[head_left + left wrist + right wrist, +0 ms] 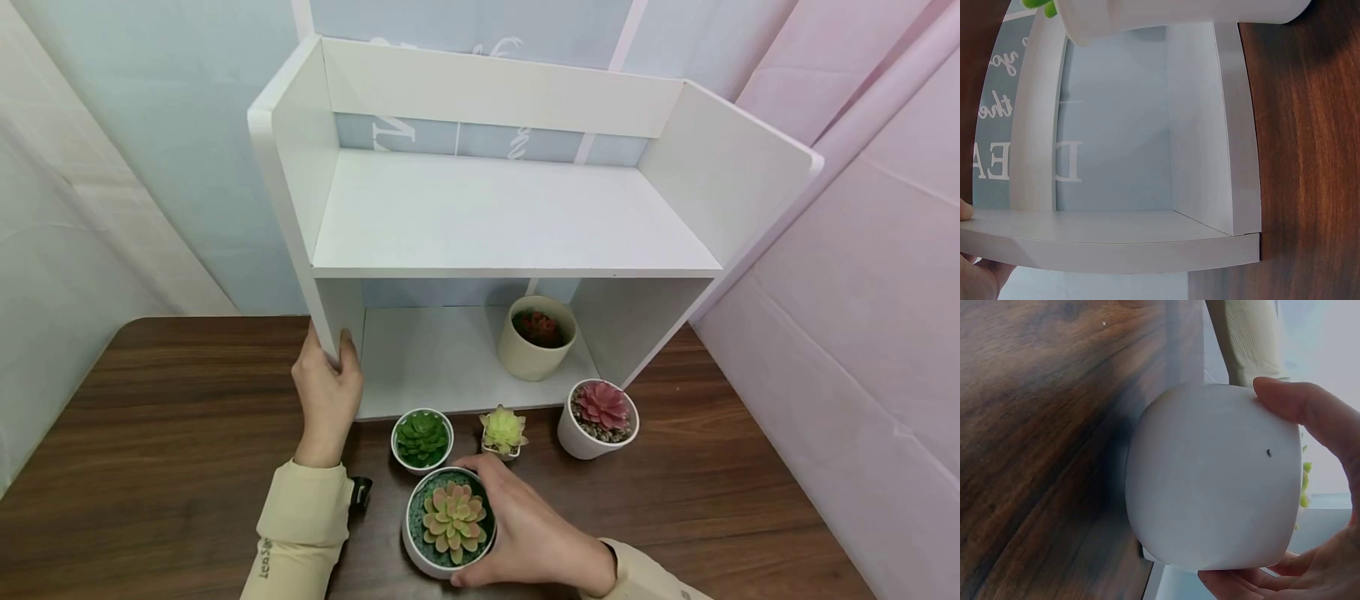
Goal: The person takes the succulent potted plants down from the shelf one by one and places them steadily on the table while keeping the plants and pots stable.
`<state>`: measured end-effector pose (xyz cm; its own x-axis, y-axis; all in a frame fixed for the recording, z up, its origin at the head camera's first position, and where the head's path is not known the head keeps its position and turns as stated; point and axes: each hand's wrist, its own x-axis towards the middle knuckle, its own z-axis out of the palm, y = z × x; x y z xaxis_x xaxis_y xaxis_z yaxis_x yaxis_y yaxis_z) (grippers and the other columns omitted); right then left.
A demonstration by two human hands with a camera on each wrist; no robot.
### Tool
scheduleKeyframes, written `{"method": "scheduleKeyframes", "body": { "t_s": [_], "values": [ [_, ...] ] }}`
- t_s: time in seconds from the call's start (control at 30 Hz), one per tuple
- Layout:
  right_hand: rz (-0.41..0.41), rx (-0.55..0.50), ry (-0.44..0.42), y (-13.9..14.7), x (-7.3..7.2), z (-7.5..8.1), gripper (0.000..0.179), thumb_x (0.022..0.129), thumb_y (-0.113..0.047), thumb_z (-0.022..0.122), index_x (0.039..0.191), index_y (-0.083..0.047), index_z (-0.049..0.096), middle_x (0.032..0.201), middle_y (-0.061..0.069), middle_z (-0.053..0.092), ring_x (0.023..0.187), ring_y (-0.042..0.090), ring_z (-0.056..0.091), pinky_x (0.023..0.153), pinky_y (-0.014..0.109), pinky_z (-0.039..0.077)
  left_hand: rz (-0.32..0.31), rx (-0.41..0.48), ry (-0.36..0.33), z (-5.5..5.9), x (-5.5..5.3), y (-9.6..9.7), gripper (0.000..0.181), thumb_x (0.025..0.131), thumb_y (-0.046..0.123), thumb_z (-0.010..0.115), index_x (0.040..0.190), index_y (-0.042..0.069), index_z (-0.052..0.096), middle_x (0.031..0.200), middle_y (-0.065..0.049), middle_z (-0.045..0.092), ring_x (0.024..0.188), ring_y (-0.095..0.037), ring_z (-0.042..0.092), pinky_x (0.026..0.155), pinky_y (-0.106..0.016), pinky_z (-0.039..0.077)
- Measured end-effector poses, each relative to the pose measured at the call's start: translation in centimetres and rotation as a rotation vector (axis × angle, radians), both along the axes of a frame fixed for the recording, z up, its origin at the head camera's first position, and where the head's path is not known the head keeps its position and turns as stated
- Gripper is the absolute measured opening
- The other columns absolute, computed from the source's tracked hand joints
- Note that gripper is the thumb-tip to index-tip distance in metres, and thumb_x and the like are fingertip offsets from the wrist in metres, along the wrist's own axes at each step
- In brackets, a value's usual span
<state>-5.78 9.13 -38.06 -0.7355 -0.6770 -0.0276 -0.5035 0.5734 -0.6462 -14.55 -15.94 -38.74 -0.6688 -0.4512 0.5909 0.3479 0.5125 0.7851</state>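
My left hand (327, 400) grips the front edge of the left side panel of a white two-tier shelf (510, 217). In the left wrist view, the thumb and fingers lie on either side of that panel (1116, 255). Close to the front of the table, my right hand (536, 533) holds a round white pot with a pink-tipped green succulent (453, 518). Thumb and fingers span the smooth white side of the pot (1210, 481) in the right wrist view. Just behind it stand a dark green succulent (422, 439) and a small yellow-green succulent (502, 429), both in white pots.
Inside the lower tier, toward the right, stands a cream pot (528, 354) with a reddish plant. A red succulent in a white pot (585, 437) sits by the shelf's front right corner. Everything rests on a dark wooden table (150, 450), with pale cloth behind and beside it.
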Motion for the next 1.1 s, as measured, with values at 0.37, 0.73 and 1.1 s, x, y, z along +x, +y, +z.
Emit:
{"method": "scheduleKeyframes", "body": {
  "t_s": [0.37, 0.73, 1.1],
  "values": [
    [-0.006, 0.017, -0.024, -0.1, -0.1, -0.5, 0.095, 0.062, -0.043, 0.088, 0.136, -0.011, 0.039, 0.125, -0.005, 0.048, 0.113, 0.009, 0.05, 0.097, 0.033, 0.044, -0.003, -0.002, -0.003, 0.0, 0.0, 0.0, 0.037, 0.094, 0.0, 0.051, 0.13, -0.006, 0.051, 0.121, -0.029, 0.06, 0.111, -0.044, 0.059, 0.083, -0.061, 0.048],
    [-0.015, 0.006, -0.035, -0.2, -0.4, -1.0, 0.096, 0.061, -0.041, 0.09, 0.136, -0.009, 0.039, 0.127, -0.003, 0.048, 0.114, 0.01, 0.05, 0.098, 0.033, 0.044, 0.002, 0.0, -0.004, 0.0, 0.0, 0.0, 0.036, 0.094, 0.001, 0.052, 0.129, -0.007, 0.052, 0.121, -0.029, 0.06, 0.109, -0.044, 0.06, 0.083, -0.061, 0.048],
    [-0.01, 0.003, -0.043, -0.1, -0.6, -1.2, 0.096, 0.063, -0.045, 0.088, 0.137, -0.011, 0.038, 0.128, -0.002, 0.047, 0.114, 0.01, 0.05, 0.098, 0.033, 0.044, 0.003, -0.002, -0.004, -0.1, 0.1, 0.0, 0.038, 0.094, 0.002, 0.051, 0.131, -0.005, 0.051, 0.12, -0.029, 0.061, 0.107, -0.044, 0.061, 0.08, -0.06, 0.049]
  ]
}}
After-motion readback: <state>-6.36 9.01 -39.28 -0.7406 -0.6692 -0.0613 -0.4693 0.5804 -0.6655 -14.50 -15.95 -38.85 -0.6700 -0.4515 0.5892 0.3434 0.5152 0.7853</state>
